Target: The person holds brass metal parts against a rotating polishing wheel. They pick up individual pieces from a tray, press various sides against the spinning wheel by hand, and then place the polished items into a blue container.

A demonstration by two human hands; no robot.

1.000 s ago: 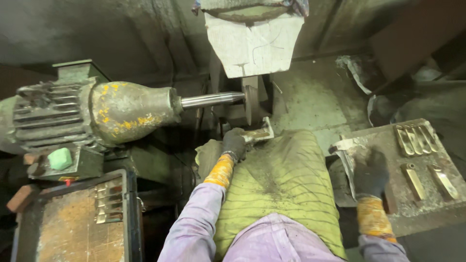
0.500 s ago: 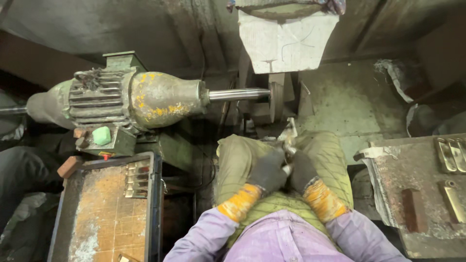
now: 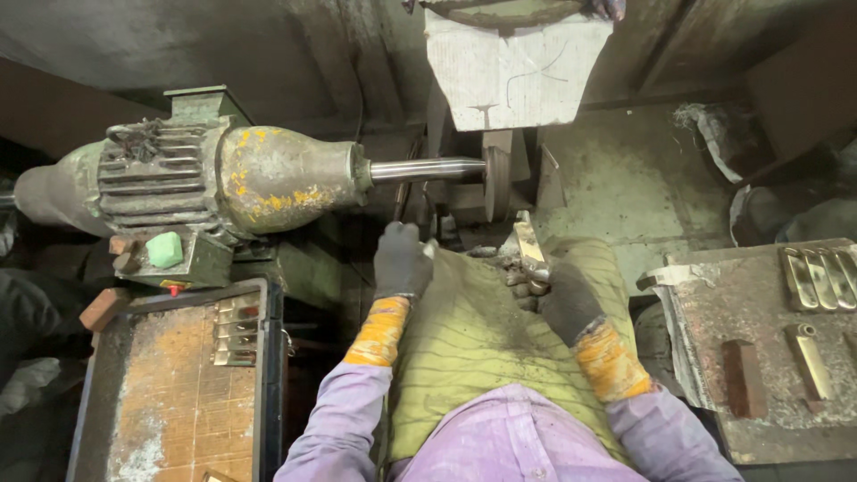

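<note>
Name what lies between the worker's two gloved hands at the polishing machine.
In the head view, only the quilted green lap cloth spans the gap between the left hand and the right hand, which holds a brass piece.

A single head-worn camera looks steeply down and forward from above the person's lap, close to the work. Its centre holds the quilted green lap cloth (image 3: 482, 339) and the dark buffing wheel (image 3: 496, 183) just beyond; the green motor housing (image 3: 223, 178) fills upper left. The grimy metal tray (image 3: 759, 357) is cut off at the right edge.
</note>
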